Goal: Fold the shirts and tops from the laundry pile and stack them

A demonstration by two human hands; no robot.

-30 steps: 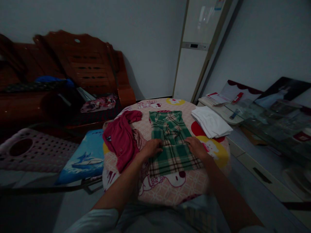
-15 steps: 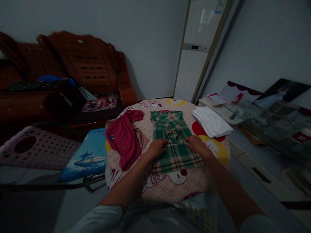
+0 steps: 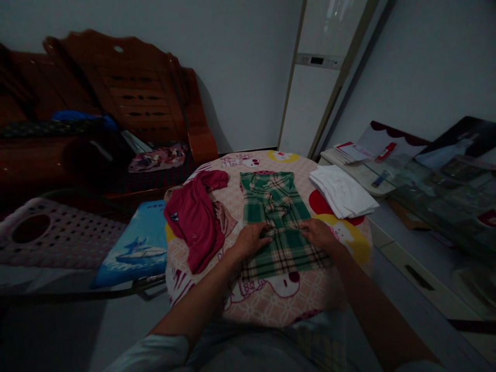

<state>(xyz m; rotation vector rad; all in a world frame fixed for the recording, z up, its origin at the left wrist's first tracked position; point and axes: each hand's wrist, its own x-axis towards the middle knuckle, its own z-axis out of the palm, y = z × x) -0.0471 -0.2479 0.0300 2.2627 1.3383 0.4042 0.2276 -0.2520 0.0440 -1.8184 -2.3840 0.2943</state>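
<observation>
A green plaid shirt (image 3: pixel 279 217) lies flat and narrow on a round table with a pink cartoon cloth (image 3: pixel 294 294). My left hand (image 3: pixel 251 239) rests on the shirt's left edge at mid-length, fingers curled onto the fabric. My right hand (image 3: pixel 318 232) lies on the right edge opposite it, fingers also bent over the cloth. Whether either hand pinches the fabric or only presses it is hard to see in the dim light. A crumpled red garment (image 3: pixel 196 218) sits left of the shirt.
A folded white cloth (image 3: pixel 343 191) lies at the table's right rim. A blue cushion (image 3: pixel 134 250) and a perforated pink stool (image 3: pixel 58 235) stand left, with a wooden bench (image 3: pixel 127 108) behind. A tall white appliance (image 3: pixel 315 88) and a cluttered low cabinet (image 3: pixel 418 196) are at right.
Both hands have drawn slightly closer together on the plaid shirt. The camera has shifted a little; the garments lie as before.
</observation>
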